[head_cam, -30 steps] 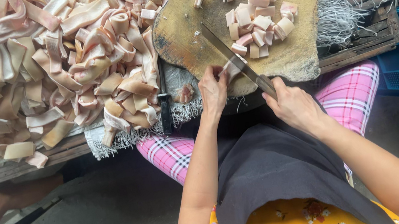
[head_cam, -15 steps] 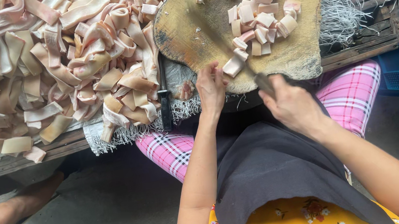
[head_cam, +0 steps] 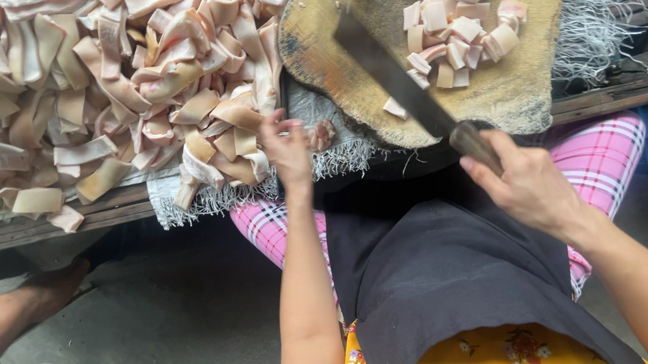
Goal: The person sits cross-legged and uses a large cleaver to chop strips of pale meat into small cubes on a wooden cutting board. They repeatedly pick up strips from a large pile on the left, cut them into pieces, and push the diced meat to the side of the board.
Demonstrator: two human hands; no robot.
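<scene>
Pale pork-skin strips (head_cam: 65, 102) heaped beside a round wooden chopping block (head_cam: 517, 79).
Cutting step: right hand (head_cam: 532, 191) closed around cleaver (head_cam: 399, 81) over cut cubes (head_cam: 457, 32); left hand (head_cam: 288, 148), fingers loose, reaches the heap, probably for another strip.

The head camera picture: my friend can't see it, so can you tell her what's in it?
Seen from above, a seated person's right hand holds a cleaver over a round wooden chopping block carrying small pale meat cubes. The left hand reaches toward a big pile of pale pink skin strips on a wooden pallet table.
</scene>
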